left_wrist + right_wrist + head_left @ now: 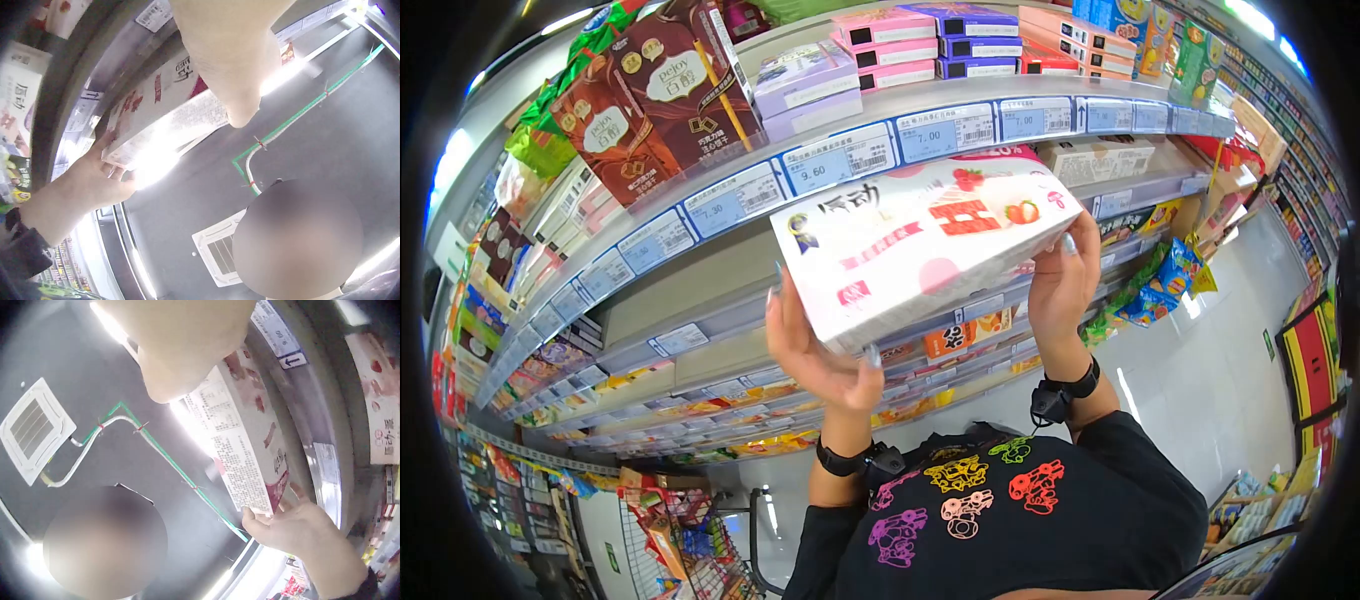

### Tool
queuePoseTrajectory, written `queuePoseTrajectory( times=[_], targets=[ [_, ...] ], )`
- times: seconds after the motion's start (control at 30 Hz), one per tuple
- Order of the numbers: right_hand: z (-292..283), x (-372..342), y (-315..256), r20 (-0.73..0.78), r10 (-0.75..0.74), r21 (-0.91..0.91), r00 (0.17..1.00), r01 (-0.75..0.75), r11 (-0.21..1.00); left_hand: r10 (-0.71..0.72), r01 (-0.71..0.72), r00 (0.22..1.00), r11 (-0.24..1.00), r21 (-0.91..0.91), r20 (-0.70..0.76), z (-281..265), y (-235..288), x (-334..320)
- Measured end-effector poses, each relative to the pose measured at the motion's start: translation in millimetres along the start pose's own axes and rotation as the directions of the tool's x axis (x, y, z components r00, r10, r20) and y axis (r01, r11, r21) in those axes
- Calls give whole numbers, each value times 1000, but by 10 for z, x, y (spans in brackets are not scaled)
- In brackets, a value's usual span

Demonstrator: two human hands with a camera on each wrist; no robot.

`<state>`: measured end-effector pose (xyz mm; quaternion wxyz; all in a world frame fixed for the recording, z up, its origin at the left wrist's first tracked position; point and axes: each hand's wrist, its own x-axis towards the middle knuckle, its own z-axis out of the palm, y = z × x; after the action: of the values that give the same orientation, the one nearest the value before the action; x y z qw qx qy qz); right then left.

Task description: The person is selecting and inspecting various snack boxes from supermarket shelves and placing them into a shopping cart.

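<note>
Left-hand fingers (777, 312) are clamped on the left end of the box, thumb at its lower edge; right-hand fingers (1087, 240) are bent round the right end, partly hidden by the hand itself. By the left hand (825, 372) and the right hand (1064, 290), a white rectangular cardboard box with pink and red print and strawberry pictures (900, 235) is held up, tilted, just before the shelf edge; whether it touches the shelf cannot be told. In the right wrist view, small dark text is seen on one long side. A black wristband with a small device is worn on each wrist (847, 462) (1072, 385). A black T-shirt printed with colourful cartoon figures (1090, 500) is worn by the person. Along the grey metal shelf, blue-and-white paper price labels (840, 165) are fitted. On it, a large brown Pejoy carton (665, 75), a lilac box (800, 75), stacked pink flat boxes (890, 50) and stacked purple-blue flat boxes (978, 45) are set; a green upright carton (1195, 62) is placed near the right end. Lower right, shiny blue snack bags (1170, 275) are hung. Lower left, a wire shopping cart (638, 545) is loaded with packaged goods. Overhead, a white square ceiling vent (37, 431) is seen.
</note>
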<state>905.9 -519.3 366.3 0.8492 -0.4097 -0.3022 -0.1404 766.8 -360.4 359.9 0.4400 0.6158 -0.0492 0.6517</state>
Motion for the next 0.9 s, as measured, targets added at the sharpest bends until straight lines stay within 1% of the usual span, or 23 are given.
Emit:
queuePoseTrajectory(
  times=[0.03, 0.07, 0.1, 0.17, 0.2, 0.23, 0.27, 0.3, 0.37, 0.4, 0.47, 0.5, 0.53, 0.57, 0.63, 0.67, 0.7, 0.77, 0.83, 0.87, 0.9],
  targets=[
    [6, -54, 6, -52, 18, 40, 998, -16, 999, 58, -76, 991, 986, 151, 118, -128, 69, -20],
    [-4, -110, 28, -107, 36, 80, 994, -28, 996, 100, -169, 965, 944, 284, 244, -291, 129, -20],
    [-10, -176, 41, -161, 57, 118, 985, -38, 992, 121, -273, 921, 877, 395, 370, -400, 151, -12],
    [8, -356, -18, -147, 58, 165, 988, -33, 986, 160, -239, 919, 953, 187, 360, -488, 27, -135],
    [40, -448, -81, -150, 63, 185, 987, -35, 982, 151, -203, 928, 972, 120, 342, -543, -42, -243],
    [41, -531, -149, -156, 62, 199, 986, -30, 980, 113, -131, 954, 990, 46, 279, -522, -26, -322],
    [-23, -609, -162, -185, 44, 120, 982, -22, 992, 74, -67, 974, 997, -36, 215, -500, -11, -404],
    [-113, -714, -200, -167, 58, 105, 984, -40, 994, 17, -5, 977, 999, -54, 213, -540, 25, -418],
    [-133, -885, -351, -142, 6, 71, 990, 4, 997, -180, 203, 976, 953, -223, 120, -466, 166, -483],
    [-148, -956, -416, -126, -46, 39, 991, 51, 998, -198, 213, 977, 943, -256, 86, -430, 223, -504],
    [-133, -1087, -652, -51, -147, -143, 988, 139, 980, -232, 225, 973, 924, -309, 15, -396, 337, -542],
    [-134, -1157, -764, 0, -185, -222, 983, 180, 958, -335, 320, 942, 873, -368, 25, -400, 404, -586],
    [-156, -1235, -842, 98, -232, -217, 968, 248, 944, -431, 405, 901, 813, -418, 33, -409, 463, -633],
    [-213, -1291, -960, 201, -221, -306, 954, 275, 912, -519, 477, 854, 747, -463, 41, -425, 517, -675],
    [-329, -1354, -1196, 403, -157, -446, 901, 344, 826, -712, 621, 698, 543, -565, 83, -509, 494, -791],
    [-332, -1376, -1318, 456, -170, -461, 874, 395, 795, -789, 671, 604, 428, -606, 110, -567, 460, -880],
    [-350, -1432, -1428, 501, -187, -514, 845, 464, 722, -853, 705, 502, 307, -640, 143, -611, 467, -983],
    [-415, -1576, -1631, 587, -202, -596, 784, 587, 548, -864, 731, 434, 172, -661, 255, -630, 535, -1222],
    [-489, -1782, -1822, 679, -135, -573, 721, 636, 517, -847, 745, 367, 20, -667, 385, -649, 562, -1548],
    [-529, -1882, -1907, 720, -99, -558, 686, 659, 504, -827, 773, 289, -96, -627, 482, -683, 605, -1745],
    [-563, -1989, -1967, 696, -130, -520, 707, 620, 588, -826, 783, 248, -138, -607, 507, -715, 647, -1962]
  ],
)
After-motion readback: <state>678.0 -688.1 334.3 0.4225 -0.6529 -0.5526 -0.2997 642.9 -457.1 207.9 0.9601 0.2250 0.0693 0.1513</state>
